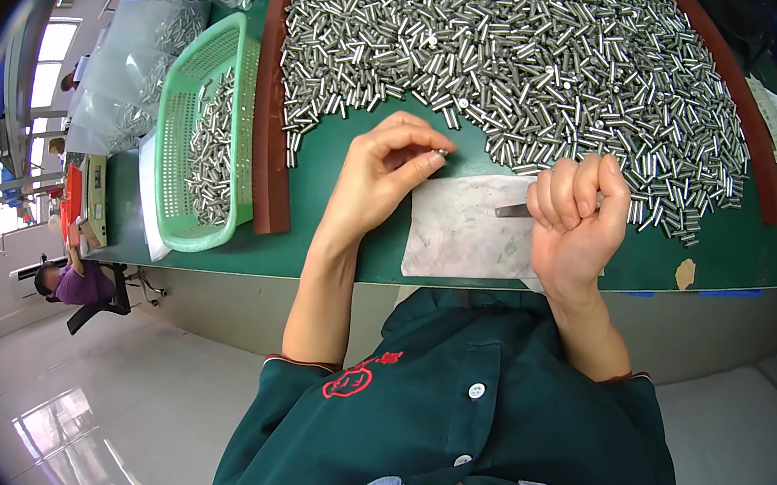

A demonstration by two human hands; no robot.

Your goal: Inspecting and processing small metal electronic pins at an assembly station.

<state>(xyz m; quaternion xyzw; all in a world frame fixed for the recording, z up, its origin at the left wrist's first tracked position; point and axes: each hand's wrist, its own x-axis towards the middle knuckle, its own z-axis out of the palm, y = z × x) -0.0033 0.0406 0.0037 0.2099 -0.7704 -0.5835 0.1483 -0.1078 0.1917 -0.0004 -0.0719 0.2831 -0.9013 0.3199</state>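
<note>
My left hand (379, 176) is closed in a pinch, thumb against forefinger, on a small metal pin (441, 153) whose end just shows at the fingertips. My right hand (578, 224) is wrapped round a thin tool with a flat grey metal tip (512, 211); its handle is hidden in the fist, so its exact kind cannot be told. That tip points left, over a smudged white cloth or sheet (456, 241) on the green table. Beyond both hands spreads a large heap of short, shiny metal pins (522, 76).
Red-brown strips (273, 134) (757, 122) border the heap left and right. Left of it stands a green plastic basket (244, 145) holding more pins. Clear bags of pins (130, 69) lie farther left. A seated person in purple (85, 285) is off to the left.
</note>
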